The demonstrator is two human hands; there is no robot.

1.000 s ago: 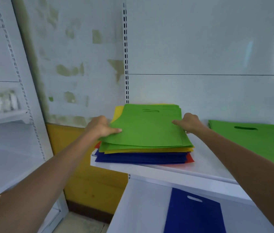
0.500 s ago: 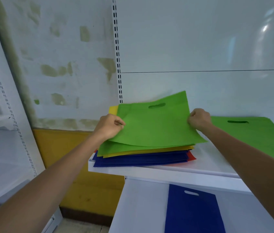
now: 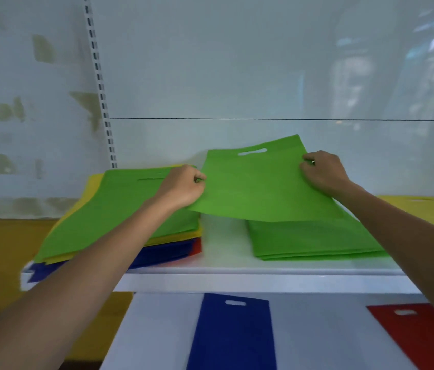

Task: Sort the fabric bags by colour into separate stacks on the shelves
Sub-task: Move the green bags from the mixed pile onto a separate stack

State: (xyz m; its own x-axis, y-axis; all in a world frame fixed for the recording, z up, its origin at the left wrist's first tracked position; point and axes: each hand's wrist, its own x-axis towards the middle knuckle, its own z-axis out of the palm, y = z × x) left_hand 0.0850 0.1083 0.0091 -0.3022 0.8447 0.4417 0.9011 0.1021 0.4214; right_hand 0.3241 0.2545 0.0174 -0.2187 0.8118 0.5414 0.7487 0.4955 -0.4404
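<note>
Now the green bag (image 3: 261, 185) is off the mixed pile (image 3: 119, 225), where it lay 1 second ago, and hangs tilted in the air above the green stack (image 3: 314, 240) on the upper shelf (image 3: 237, 273). The left hand (image 3: 181, 186) pinches its left edge, fingers closed on the fabric; the right hand (image 3: 322, 173) grips its right edge the same way. Another green bag tops the mixed pile, over yellow, blue and red layers. A yellow bag (image 3: 423, 209) lies at far right. Below, a blue bag (image 3: 233, 332) and a red bag (image 3: 418, 335) lie apart on the lower shelf (image 3: 157, 329).
</note>
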